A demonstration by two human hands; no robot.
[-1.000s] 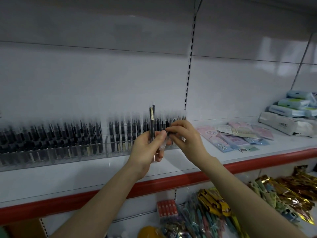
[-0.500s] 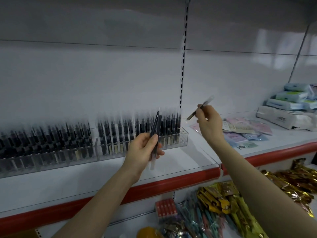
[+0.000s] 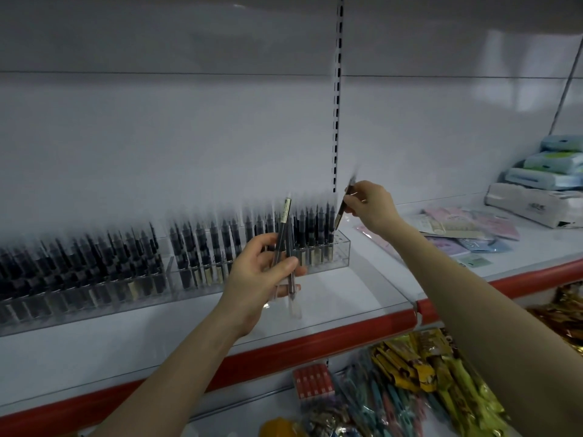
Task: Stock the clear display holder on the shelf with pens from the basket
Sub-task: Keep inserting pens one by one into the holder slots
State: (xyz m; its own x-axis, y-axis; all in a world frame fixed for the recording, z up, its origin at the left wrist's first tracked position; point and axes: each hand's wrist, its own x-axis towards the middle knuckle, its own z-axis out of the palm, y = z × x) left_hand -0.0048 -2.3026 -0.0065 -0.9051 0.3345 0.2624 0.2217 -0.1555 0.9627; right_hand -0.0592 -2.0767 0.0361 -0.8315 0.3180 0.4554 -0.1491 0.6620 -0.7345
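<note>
A clear display holder [image 3: 342, 249] stands on the white shelf [image 3: 347, 288], packed with several upright black pens; a few holes at its right end show no pens. My left hand [image 3: 255, 279] grips two or three dark pens [image 3: 284, 228] in front of the holder. My right hand [image 3: 372, 206] pinches a single pen [image 3: 342, 209], tip slanting down, just above the holder's right end. A second clear holder [image 3: 79, 294] full of pens runs to the left. The basket is out of sight.
Flat pastel packets [image 3: 457, 228] lie on the shelf right of the holder, with stacked tissue packs [image 3: 549, 171] and a white box [image 3: 533, 203] behind. The shelf has a red front edge [image 3: 284, 351]. Below it lie colourful packaged goods [image 3: 410, 383].
My right hand drew one pen out of the bundle, swung it right and up, and now brings it down over the holder's right end. My left hand stayed put with the remaining pens.
</note>
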